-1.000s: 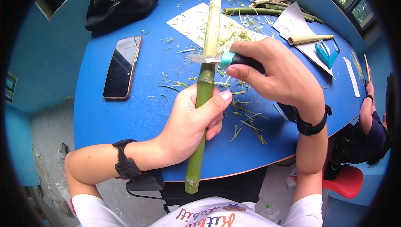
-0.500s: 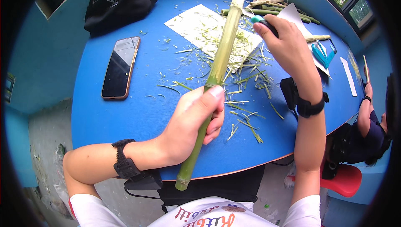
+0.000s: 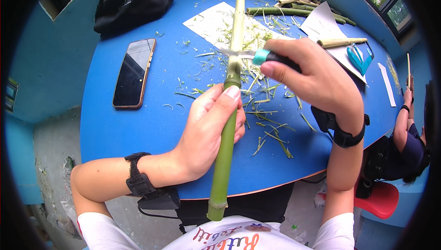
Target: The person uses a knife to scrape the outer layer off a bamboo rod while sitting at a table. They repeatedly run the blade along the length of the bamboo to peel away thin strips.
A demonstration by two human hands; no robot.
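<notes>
Left hand (image 3: 209, 133) clamped round green bamboo stalk (image 3: 228, 112), thumb on top; stalk slants from near chest up across blue table (image 3: 138, 130). Right hand (image 3: 317, 77) closed on knife (image 3: 257, 56), teal collar showing, blade laid across stalk where green skin gives way to pale peeled part. Green shavings (image 3: 266, 112) strewn under hands. White paper sheet (image 3: 216, 22) beneath stalk's far end. Phone (image 3: 134, 73) flat at left, screen dark. Black bag (image 3: 135, 2) at far left edge. Blue scissors (image 3: 359, 59) on paper at right.
</notes>
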